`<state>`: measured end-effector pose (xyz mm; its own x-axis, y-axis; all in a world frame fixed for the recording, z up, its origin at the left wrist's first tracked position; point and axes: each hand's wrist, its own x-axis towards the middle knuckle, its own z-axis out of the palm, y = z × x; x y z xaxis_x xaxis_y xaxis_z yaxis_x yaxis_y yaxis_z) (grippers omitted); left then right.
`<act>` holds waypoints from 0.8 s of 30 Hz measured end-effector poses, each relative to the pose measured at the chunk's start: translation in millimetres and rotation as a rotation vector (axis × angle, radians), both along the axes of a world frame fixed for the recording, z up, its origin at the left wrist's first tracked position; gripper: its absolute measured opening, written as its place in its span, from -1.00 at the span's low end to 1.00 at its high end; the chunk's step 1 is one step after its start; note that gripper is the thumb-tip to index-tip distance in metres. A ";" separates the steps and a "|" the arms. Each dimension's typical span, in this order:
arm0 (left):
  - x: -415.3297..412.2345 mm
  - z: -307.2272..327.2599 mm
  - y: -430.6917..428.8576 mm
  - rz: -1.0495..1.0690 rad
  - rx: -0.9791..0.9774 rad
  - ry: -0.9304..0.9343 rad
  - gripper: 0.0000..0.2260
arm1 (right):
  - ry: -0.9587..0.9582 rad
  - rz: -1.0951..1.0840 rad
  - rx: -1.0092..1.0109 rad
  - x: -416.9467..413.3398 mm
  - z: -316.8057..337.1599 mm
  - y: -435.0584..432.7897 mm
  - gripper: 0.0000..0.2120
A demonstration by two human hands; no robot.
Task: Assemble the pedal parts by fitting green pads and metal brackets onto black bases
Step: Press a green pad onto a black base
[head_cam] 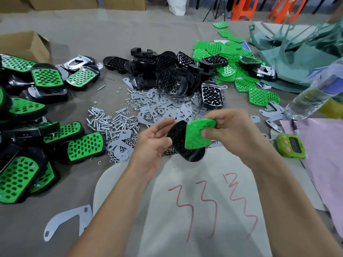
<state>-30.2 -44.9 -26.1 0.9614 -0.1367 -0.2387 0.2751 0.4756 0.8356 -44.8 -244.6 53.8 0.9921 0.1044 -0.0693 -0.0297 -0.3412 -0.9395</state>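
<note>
Head cam: left hand (150, 145) has its fingers curled round the rim of a black perforated oval base (178, 140), held up over the near-middle of the grey cloth-covered worktop (83, 39). Right hand (237, 130) pinches a green perforated pad (198, 132), slightly bent, its lower edge touching the base.

Toward the far edge there's a glossy heap of black bases (167, 71), with loose green pads (222, 51) far right. Flat grey metal brackets (167, 108) and shiny bolts (104, 119) lie mid-worktop. Finished pedals (46, 76) crowd the left edge. Open room: the white cloth (167, 234) with red scribbles by the near edge.
</note>
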 end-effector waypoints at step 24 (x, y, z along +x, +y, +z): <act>-2.3 -1.7 -3.2 0.050 0.083 -0.080 -0.62 | -0.016 -0.411 -0.254 -11.8 -46.2 47.9 -0.72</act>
